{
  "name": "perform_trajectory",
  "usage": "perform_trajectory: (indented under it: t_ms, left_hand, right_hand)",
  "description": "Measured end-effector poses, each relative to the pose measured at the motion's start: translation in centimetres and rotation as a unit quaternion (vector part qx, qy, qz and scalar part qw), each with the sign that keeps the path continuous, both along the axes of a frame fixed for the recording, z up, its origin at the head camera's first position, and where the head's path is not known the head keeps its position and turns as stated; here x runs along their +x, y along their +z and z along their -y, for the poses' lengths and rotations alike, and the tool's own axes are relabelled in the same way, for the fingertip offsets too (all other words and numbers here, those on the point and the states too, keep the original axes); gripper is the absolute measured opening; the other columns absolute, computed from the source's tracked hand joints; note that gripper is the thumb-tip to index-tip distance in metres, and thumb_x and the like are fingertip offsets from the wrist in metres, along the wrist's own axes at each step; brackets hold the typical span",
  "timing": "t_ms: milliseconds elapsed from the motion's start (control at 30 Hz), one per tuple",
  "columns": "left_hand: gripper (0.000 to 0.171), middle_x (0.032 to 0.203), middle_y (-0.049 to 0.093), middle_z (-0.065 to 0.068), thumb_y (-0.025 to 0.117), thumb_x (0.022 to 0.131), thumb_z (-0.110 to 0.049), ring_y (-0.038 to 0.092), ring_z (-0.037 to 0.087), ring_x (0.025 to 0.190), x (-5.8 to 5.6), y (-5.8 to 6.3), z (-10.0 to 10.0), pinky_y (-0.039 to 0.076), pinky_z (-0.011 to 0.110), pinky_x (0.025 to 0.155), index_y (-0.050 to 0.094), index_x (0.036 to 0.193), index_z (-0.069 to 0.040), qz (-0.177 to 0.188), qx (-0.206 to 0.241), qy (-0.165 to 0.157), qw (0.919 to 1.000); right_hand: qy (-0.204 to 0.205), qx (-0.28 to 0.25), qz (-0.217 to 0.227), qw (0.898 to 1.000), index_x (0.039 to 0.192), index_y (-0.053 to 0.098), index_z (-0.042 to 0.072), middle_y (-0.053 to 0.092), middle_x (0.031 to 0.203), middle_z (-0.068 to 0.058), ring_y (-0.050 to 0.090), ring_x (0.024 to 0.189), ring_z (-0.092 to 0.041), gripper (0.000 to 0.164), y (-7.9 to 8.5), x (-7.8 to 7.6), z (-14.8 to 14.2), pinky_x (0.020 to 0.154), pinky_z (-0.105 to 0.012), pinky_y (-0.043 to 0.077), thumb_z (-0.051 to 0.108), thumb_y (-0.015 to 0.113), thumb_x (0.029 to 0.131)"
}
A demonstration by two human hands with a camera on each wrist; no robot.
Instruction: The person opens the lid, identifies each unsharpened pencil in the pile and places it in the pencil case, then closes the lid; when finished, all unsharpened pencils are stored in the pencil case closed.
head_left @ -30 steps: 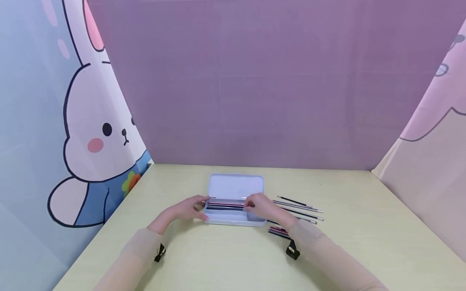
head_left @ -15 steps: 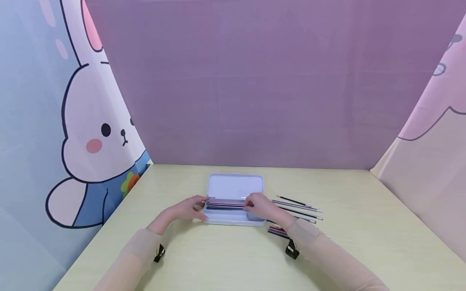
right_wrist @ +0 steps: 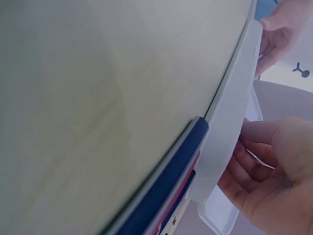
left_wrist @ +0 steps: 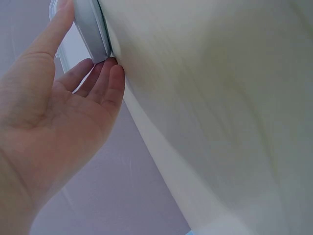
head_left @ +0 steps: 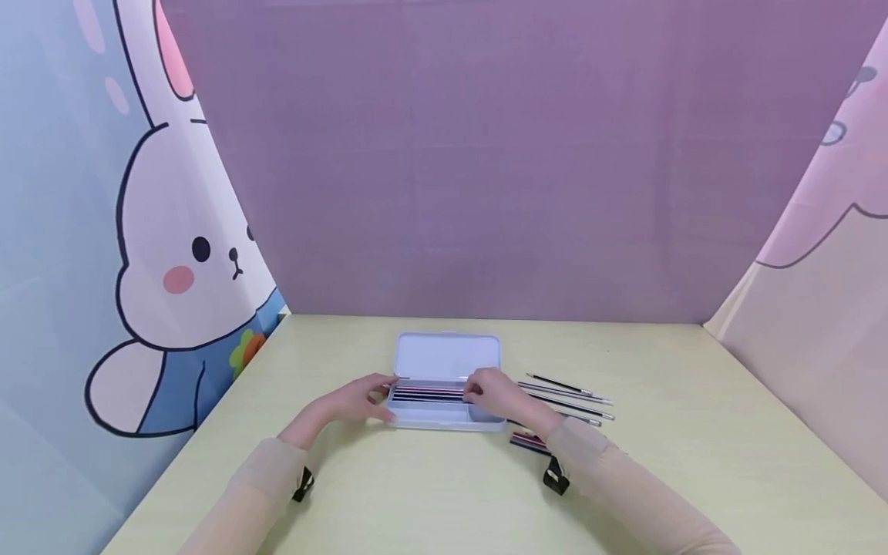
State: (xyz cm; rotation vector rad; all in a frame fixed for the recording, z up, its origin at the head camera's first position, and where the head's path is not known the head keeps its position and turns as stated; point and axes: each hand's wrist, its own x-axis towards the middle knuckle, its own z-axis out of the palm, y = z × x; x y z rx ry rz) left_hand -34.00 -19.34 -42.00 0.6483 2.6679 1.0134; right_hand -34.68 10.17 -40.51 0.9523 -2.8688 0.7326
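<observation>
**Case between two hands, pencils at the right fingertips**

The open case [head_left: 430, 416] lies flat on the table [head_left: 416, 493], between the two hands, its lid [head_left: 447, 354] tipped back on the far side.

The left hand [head_left: 355, 399] grasps the case by its left end: the thumb lies along the near corner, the other fingers are bent at the end wall and toward the back.

The right hand [head_left: 496, 391] is over the right part of the case, fingers bent down into the rear compartment at the right ends of the stored pencils [head_left: 425, 395]. Whether it pinches a pencil or only touches one cannot be told; the fingertips are hidden behind the case wall in the right wrist view.

The stored pencils run lengthwise, side by side, between the hands. Ahead of them, nearer the person, are a long compartment and a small one at the right.

Loose pencils [head_left: 572, 406] lie right of the case, some partly under the right forearm. A bundle [head_left: 529, 442] of dark and red pencils sits just beside the near right corner, below the right wrist.
</observation>
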Motion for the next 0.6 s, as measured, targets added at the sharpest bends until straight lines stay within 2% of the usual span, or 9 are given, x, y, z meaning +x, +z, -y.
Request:
perform_trajectory:
  t_ms: [233, 400, 600]
  left_hand:
    - [0.079, 0.136, 0.046, 0.02, 0.076, 0.078, -0.028, 0.049, 0.035, 0.119, 0.1, 0.0, -0.1, 0.046, 0.046, 0.097, 0.038, 0.14, 0.001, -0.002, -0.001, -0.007, 1.0]
    - [0.079, 0.136, 0.046, 0.019, 0.077, 0.078, -0.028, 0.049, 0.035, 0.119, 0.1, 0.0, -0.1, 0.046, 0.046, 0.097, 0.039, 0.14, 0.0, -0.004, -0.004, -0.004, 1.0]
    - [0.079, 0.137, 0.046, 0.019, 0.076, 0.078, -0.03, 0.049, 0.035, 0.12, 0.0, -0.1, 0.0, 0.046, 0.046, 0.098, 0.038, 0.141, 0.0, -0.008, -0.006, -0.006, 0.9999]
  right_hand:
    - [0.004, -0.004, 0.001, 1.0, 0.087, 0.07, 0.007, 0.066, 0.081, 0.0, 0.057, 0.074, -0.008, 0.007, 0.0, 0.0, -0.3, 0.066, -0.024, 0.051, 0.008, 0.064, 0.088]
    - [0.005, -0.023, 0.006, 1.0, 0.089, 0.07, 0.006, 0.066, 0.083, -0.001, 0.059, 0.077, -0.011, 0.007, 0.8, 0.2, -0.7, 0.07, -0.027, 0.052, 0.008, 0.064, 0.088]
    - [0.008, -0.035, -0.025, 0.999, 0.09, 0.071, 0.006, 0.065, 0.081, 0.0, 0.057, 0.073, -0.009, 0.007, 1.5, 0.4, -1.7, 0.065, -0.02, 0.05, 0.009, 0.065, 0.087]
